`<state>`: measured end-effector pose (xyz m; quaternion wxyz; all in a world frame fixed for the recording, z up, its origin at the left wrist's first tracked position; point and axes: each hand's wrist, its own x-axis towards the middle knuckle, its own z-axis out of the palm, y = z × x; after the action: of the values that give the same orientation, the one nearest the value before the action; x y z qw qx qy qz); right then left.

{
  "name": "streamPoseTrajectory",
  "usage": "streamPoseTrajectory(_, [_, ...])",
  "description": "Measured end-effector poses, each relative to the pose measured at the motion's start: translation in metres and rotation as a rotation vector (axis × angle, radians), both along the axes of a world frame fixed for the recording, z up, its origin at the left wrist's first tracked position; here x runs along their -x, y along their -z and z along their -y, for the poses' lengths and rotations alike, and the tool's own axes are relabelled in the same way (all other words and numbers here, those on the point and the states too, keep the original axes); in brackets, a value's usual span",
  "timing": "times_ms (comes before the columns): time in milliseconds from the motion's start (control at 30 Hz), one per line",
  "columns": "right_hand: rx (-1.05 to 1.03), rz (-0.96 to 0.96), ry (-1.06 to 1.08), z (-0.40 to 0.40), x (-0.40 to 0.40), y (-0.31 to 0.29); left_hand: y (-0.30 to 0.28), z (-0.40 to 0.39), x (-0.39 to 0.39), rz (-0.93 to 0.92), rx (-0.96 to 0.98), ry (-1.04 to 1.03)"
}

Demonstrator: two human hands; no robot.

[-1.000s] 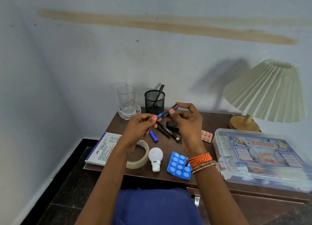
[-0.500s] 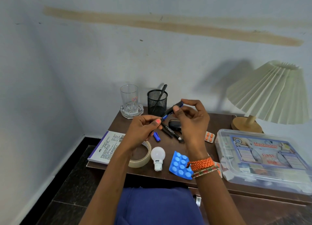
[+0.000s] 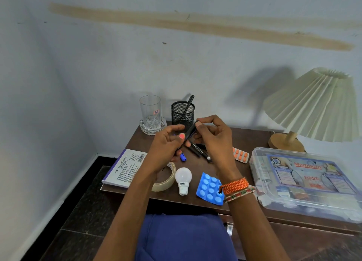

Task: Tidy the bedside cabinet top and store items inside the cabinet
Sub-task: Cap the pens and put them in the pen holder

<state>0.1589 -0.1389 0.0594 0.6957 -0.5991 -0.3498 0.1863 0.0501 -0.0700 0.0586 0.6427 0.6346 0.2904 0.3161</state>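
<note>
Head view: above the bedside cabinet top [image 3: 242,139], just in front of the mesh pen holder [image 3: 182,112], the right hand [image 3: 213,141] and left hand [image 3: 166,149] both pinch a black pen [image 3: 189,133]. It looks light, rigid and smooth, best gripped mid-barrel

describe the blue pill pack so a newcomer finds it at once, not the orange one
Start at the clear first aid box on the right of the brown cabinet top, then look just left of it along the front edge. The blue pill pack lies flat there, beside the white bulb. Unlike the orange pill strip further back, it is bright blue with rows of round pale-blue blisters.
</note>
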Motion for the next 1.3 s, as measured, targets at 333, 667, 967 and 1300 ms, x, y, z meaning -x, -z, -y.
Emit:
streamPoseTrajectory(333, [-0.095, 0.203, 0.010, -0.007, 0.019, -0.016, -0.023, 0.015, -0.004, -0.092, 0.287, -0.083])
streamPoseTrajectory(667, [0.146, 0.418, -0.056, -0.012, 0.034, -0.003, -0.008, 0.030, -0.016, 0.128, 0.391, -0.175])
streamPoseTrajectory(967, [0.069, 0.255, -0.072, -0.031, 0.002, -0.018, 0.002, -0.013, -0.025, 0.039, 0.116, -0.065])
streamPoseTrajectory(1300, [-0.136, 0.252, 0.247, -0.082, -0.066, -0.023, 0.037, -0.070, -0.038, -0.305, -0.240, -0.326])
